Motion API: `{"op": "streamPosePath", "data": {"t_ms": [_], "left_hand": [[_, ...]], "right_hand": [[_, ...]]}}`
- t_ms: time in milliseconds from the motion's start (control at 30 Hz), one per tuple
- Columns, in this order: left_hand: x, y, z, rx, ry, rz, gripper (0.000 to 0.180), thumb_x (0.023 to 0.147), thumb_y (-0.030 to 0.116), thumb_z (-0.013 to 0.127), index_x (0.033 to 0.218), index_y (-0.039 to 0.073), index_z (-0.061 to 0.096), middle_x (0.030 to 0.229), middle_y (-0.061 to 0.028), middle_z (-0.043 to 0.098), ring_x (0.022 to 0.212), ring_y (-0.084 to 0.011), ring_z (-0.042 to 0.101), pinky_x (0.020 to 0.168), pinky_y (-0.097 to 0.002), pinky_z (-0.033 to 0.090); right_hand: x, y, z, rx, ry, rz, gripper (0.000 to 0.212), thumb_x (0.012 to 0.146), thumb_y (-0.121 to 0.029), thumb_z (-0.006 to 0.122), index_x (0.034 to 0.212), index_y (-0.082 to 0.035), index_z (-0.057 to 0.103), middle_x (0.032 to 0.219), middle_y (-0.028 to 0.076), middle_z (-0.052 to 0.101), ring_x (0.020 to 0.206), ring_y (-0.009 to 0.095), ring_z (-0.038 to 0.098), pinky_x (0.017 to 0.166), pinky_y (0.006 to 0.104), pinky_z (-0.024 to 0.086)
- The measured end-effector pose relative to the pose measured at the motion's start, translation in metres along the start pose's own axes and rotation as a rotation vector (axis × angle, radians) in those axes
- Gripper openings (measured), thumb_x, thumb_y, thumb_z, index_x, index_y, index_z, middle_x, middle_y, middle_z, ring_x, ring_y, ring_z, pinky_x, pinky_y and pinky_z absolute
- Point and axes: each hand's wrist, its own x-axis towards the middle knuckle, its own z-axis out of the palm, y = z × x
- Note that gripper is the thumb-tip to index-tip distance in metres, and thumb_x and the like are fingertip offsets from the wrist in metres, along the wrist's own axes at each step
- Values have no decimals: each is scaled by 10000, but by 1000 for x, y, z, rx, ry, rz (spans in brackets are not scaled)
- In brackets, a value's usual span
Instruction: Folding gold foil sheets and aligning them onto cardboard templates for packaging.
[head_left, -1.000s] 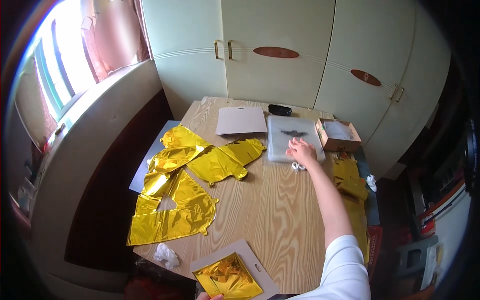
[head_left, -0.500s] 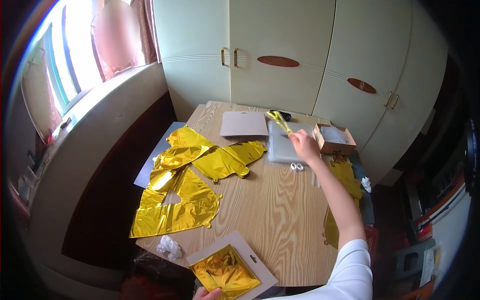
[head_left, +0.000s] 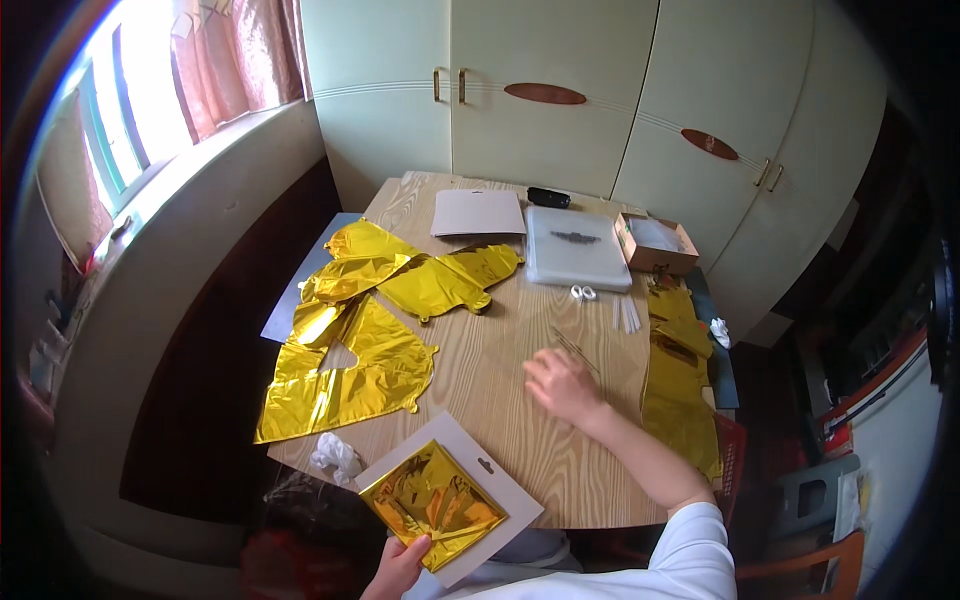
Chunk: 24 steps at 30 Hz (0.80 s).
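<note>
My left hand [head_left: 400, 565] grips the lower edge of a pale card [head_left: 520, 505], its thumb on a folded gold foil balloon [head_left: 430, 500] lying on the card. Over the middle of the table is my right hand [head_left: 562, 385], fingers curled and slightly smeared by motion; anything in them cannot be made out. Thin brownish streaks [head_left: 575, 348] show just beyond its knuckles. To the left, shiny gold foil letter balloons [head_left: 350, 370] lie flat and overlapping. Beyond the right hand, a stack of clear plastic bags [head_left: 578, 250] bears a dark mark.
Pale cards [head_left: 478, 213] and a black object [head_left: 548, 197] lie at the back. An open cardboard box [head_left: 660, 258] holds clear plastic. Nearer are white rings [head_left: 583, 293], clear straws [head_left: 627, 315] and more gold foil [head_left: 680, 385]. Crumpled white paper [head_left: 336, 457] sits at the near-left edge.
My right hand has come back from the plastic bags toward me. The gold strip seen at its fingers before is no longer visible there. The card appears slightly higher and further left in view.
</note>
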Motion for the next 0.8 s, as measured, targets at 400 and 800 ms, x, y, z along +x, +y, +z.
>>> {"op": "streamPosePath", "data": {"t_ms": [400, 800], "left_hand": [[18, 16, 42, 25, 128, 186, 162, 974, 104, 551, 1079, -9, 600, 947, -44, 642, 742, -81, 570, 641, -231, 446], [29, 19, 74, 110, 246, 327, 136, 977, 142, 566, 932, 23, 614, 741, 29, 566, 570, -28, 433, 503, -200, 330]], "right_hand": [[-51, -10, 21, 369, -166, 133, 528, 949, -362, 508, 1343, -10, 508, 1469, 137, 429, 1408, 283, 333, 1156, 441, 271], [-67, -29, 13, 406, 33, -4, 285, 871, -83, 595, 1144, -59, 671, 1140, 147, 618, 1117, 310, 567, 949, 401, 467]]}}
